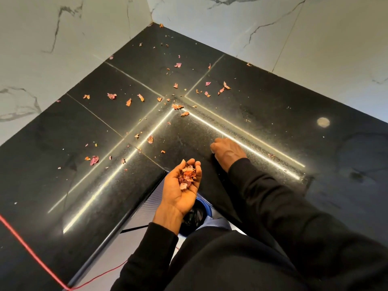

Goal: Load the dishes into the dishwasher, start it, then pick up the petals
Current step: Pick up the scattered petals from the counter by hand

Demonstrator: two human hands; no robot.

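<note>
Several dried pink and orange petals (pixel 128 102) lie scattered over the black stone countertop (pixel 88 131), mostly toward the far corner. My left hand (pixel 180 192) is held palm up at the counter's front edge, cupping a small heap of gathered petals (pixel 187 177). My right hand (pixel 227 151) rests knuckles up on the counter to the right, its fingers curled down onto the surface. What its fingertips hold is hidden.
White marble walls (pixel 63 38) close the corner at the back and left. A blue-rimmed bin with a black liner (pixel 194 217) stands on the floor below my left hand. A red cord (pixel 31 250) crosses the counter's near left edge.
</note>
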